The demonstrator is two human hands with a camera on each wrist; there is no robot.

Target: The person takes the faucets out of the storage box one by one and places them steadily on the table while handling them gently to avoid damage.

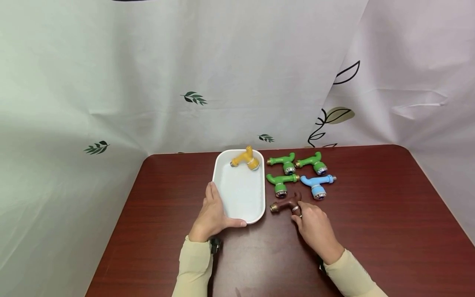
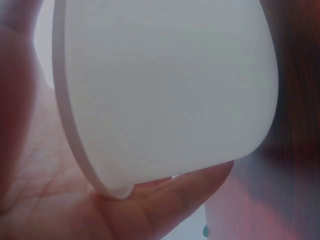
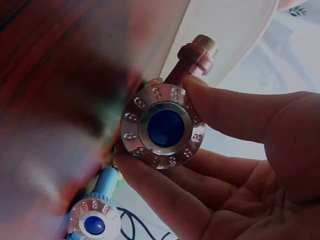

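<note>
My right hand (image 1: 316, 229) grips a dark brown faucet (image 1: 287, 203) by its handle, at the right of the white tray (image 1: 262, 198). The right wrist view shows the faucet's clear round knob with a blue centre (image 3: 166, 128) between thumb and fingers, its brass thread pointing away. Around the near left corner of the tray lies my left hand (image 1: 211, 214), straight fingers along the side and thumb along the near edge. In the left wrist view the tray wall (image 2: 175, 90) fills most of the picture. A yellow faucet (image 1: 245, 157) lies inside the tray's far end.
Three green faucets (image 1: 281, 179) and a light blue faucet (image 1: 318, 182) lie grouped to the right of the tray. All rest on a dark red wooden table (image 1: 371, 198). A white curtain with leaf prints (image 1: 237, 74) hangs behind the table's far edge.
</note>
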